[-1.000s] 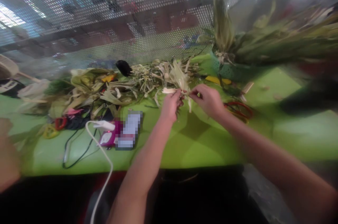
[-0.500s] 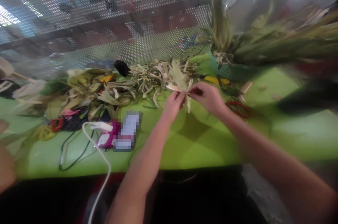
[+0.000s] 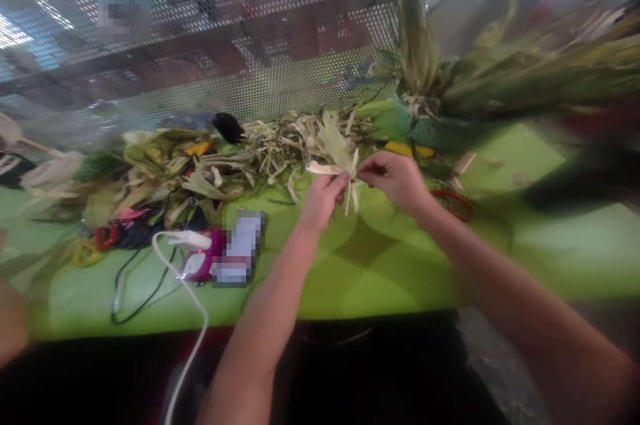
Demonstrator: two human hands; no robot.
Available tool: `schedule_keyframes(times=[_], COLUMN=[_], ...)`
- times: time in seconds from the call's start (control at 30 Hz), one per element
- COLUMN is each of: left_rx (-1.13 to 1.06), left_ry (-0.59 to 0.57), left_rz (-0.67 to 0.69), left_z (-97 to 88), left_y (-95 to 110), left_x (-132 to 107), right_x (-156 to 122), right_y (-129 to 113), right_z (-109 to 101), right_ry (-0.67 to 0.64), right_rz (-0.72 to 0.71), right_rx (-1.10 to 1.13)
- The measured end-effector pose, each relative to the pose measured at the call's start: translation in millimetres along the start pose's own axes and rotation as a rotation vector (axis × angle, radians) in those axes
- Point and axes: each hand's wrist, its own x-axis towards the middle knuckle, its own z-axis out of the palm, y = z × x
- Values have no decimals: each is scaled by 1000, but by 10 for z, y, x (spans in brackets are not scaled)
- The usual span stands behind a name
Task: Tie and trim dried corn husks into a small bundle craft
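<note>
Above the green table, my left hand (image 3: 323, 201) pinches a bundle of pale corn husk (image 3: 336, 145) between thumb and fingers. Its broad leaf fans out upward and thin strips hang below the grip. My right hand (image 3: 395, 178) is closed in a pinch at the bundle's right side, its fingertips at the narrow gathered part. Whatever fine strip lies between those fingertips is too blurred to make out clearly.
Loose dried husks (image 3: 273, 148) are heaped behind my hands. A phone (image 3: 240, 248) and a white cable (image 3: 200, 305) lie to the left. Red-handled scissors (image 3: 453, 205), a yellow-handled tool (image 3: 409, 149) and a green basin (image 3: 425, 131) with husks are right. Perforated metal (image 3: 300, 31) stands behind.
Both hands stay at the husk bundle. My left hand has shifted slightly left, and the hanging strips now spread apart a little below the grip.
</note>
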Motion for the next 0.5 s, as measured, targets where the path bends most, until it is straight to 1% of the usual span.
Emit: schedule_keyframes(times=[0.07,0.17,0.23,0.33,0.43,0.5], left_rx=[15,43,61,112,140,134], left_ry=[-7,26,8,-82,-141,-139], left_rz=[11,-2,-17,-20,-4,26], left_z=[2,-7,-22,-43,-45,-42], left_y=[-16,-34,-37,-29,-25,-32], left_x=[-2,2,7,12,13,16], right_x=[15,34,38,38,32,19], right_y=[16,33,35,34,27,11], right_z=[-1,4,12,26,27,16], right_ry=[-64,-142,-126,-77,-47,3], right_rz=[88,180,205,209,181,142], right_rx=[115,273,318,332,296,226])
